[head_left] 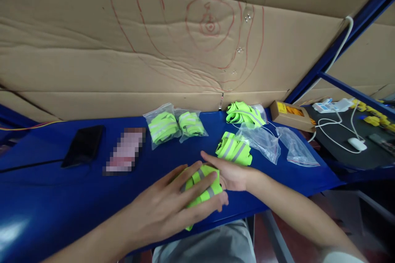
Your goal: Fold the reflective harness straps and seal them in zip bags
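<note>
Between my two hands is a folded bundle of neon-yellow reflective strap (202,187) with grey stripes, held over the near edge of the blue table. My left hand (175,199) lies over its near side, fingers curved across it. My right hand (230,172) grips its right side, and part of those fingers is hidden behind the bundle. Just beyond my right hand lies another folded reflective strap bundle (234,149) without a bag. A looser reflective strap bundle (245,114) sits behind that one.
Two bagged strap bundles (163,126) lie at the back. Clear plastic bags (298,148) are on the right, near a cardboard box (291,115). A black device (83,146) with a cable and a pixelated item (126,150) lie left. A cardboard wall (173,57) rises behind the blue table (46,197).
</note>
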Demonstrator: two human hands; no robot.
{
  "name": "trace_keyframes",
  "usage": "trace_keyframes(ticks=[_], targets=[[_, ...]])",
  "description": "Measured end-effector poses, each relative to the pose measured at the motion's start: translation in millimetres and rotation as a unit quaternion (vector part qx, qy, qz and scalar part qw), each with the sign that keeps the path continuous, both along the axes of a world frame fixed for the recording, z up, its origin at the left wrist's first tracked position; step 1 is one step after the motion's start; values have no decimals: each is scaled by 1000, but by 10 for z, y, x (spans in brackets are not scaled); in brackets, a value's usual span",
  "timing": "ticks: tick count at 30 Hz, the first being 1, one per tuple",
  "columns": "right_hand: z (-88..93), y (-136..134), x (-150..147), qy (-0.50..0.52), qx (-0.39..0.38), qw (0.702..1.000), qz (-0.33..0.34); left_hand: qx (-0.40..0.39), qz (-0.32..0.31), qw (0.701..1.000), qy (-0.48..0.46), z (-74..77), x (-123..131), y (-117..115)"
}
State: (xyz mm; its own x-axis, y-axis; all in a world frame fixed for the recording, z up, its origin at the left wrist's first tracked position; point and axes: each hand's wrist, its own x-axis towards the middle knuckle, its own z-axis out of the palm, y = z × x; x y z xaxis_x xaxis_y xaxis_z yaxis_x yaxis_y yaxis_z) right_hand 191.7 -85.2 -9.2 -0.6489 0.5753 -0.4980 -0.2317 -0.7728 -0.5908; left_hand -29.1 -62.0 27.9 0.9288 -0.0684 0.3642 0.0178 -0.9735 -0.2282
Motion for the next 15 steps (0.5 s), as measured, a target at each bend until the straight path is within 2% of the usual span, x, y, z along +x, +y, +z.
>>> trace_keyframes(ticks=[2, 5, 8, 10, 12, 13, 14, 15], targets=[[-47, -130, -4, -23, -46, 998, -33, -24, 12, 1000, -1, -53, 55, -33], [-85, -230, -66, -71, -87, 983, -144, -77, 29, 996, 45, -146, 139, 24], [-141, -230, -135, -116, -107, 974, -160, -142, 24, 988, 48, -289, 163, 141], [-185, -208, -172, -128, -101, 974, -159, -176, 4, 984, 1, -406, 137, 203], [-201, -203, -176, -146, -65, 980, -117, -236, -12, 970, -59, -508, 89, 234], [-189, -215, -149, -171, -19, 981, -85, -290, -9, 953, -85, -545, 61, 239], [-163, -241, -91, -213, 49, 974, -62, -360, 7, 927, -107, -569, 32, 242], [-125, -281, 8, -276, 135, 950, -55, -438, 39, 889, -125, -580, 3, 244]])
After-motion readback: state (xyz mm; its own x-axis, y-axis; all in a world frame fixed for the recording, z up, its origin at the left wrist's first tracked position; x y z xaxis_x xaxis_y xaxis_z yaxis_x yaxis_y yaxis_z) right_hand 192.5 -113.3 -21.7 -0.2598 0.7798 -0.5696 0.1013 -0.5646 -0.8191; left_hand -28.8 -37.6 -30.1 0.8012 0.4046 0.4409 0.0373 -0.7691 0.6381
